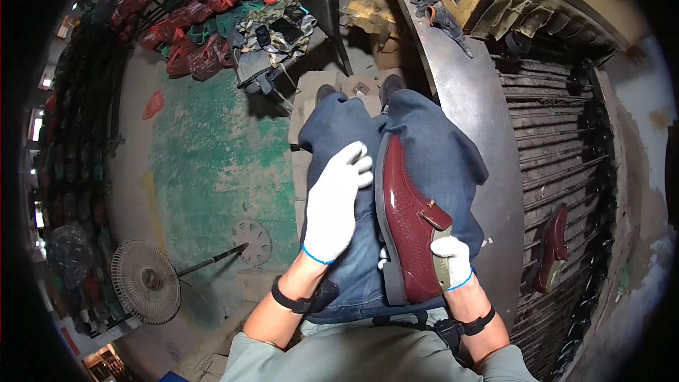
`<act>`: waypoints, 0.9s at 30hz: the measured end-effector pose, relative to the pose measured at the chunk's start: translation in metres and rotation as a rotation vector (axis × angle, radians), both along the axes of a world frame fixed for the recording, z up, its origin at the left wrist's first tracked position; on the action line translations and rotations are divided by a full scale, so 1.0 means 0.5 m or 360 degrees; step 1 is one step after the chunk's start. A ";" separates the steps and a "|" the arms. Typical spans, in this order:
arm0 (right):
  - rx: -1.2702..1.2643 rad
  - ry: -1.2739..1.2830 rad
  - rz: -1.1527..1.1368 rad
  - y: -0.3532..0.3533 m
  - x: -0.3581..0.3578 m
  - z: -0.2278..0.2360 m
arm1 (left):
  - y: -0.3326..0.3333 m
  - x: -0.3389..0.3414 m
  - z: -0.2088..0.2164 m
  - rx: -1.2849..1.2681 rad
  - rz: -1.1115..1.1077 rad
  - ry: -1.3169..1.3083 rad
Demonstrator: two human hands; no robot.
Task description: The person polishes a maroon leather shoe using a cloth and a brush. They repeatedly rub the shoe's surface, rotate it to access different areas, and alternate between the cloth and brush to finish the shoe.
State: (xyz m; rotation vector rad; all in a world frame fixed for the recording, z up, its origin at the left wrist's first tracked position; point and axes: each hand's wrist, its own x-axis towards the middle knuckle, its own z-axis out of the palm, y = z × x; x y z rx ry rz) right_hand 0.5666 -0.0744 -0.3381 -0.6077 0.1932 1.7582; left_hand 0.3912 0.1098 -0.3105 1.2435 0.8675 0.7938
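A dark red leather loafer [409, 223] with a perforated upper and a small metal ornament lies lengthwise over my lap, toe pointing away from me. My right hand [453, 260], in a white knit glove, grips it at the heel opening, with the thumb over the rim and other fingers partly hidden beneath. Over my left thigh is my left hand [334, 205], also gloved in white. Its fingers are loosely bent and apart, and nothing shows in them, a short gap away from the shoe's dark sole.
A metal ledge [477, 120] runs along my right, with a dark glove [442, 20] at its far end. Beyond it, another red loafer [554, 247] rests on a rack of bars [552, 141]. A fan [146, 281] stands at left; bagged bundles [201, 56] lie far left.
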 end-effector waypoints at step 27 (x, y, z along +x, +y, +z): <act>-0.0307 0.0145 -0.0005 0.058 0.028 0.023 | -0.033 0.104 -0.101 0.0384 -0.0088 0.0138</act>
